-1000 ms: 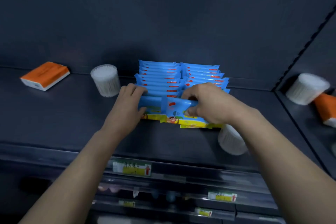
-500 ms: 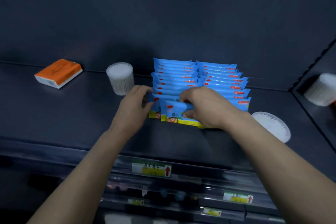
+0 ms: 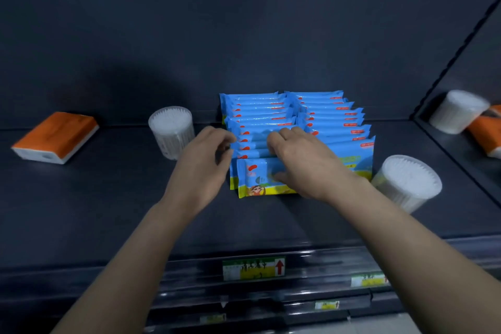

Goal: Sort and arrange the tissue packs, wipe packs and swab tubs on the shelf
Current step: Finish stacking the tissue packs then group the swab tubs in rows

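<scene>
Two rows of blue wipe packs (image 3: 320, 114) stand upright in the middle of the dark shelf (image 3: 108, 198). My right hand (image 3: 303, 163) grips the front wipe pack (image 3: 257, 179) of the left row, fingers over its top edge and thumb on its face. My left hand (image 3: 200, 171) sits at the left end of that row, fingers curled and holding nothing. A swab tub (image 3: 172, 130) stands upright left of the packs. Another swab tub (image 3: 406, 182) lies tilted to their right. An orange tissue pack (image 3: 55, 135) lies flat at far left.
Beyond the divider at right, a swab tub (image 3: 458, 111) lies on its side against an orange tissue pack (image 3: 485, 133). Price labels (image 3: 253, 268) run along the shelf's front edge, with lower shelves below.
The view has shifted, so everything sits further right in frame. My right hand has set the front wipe pack upright against the left row. My left hand has loosened off the packs.
</scene>
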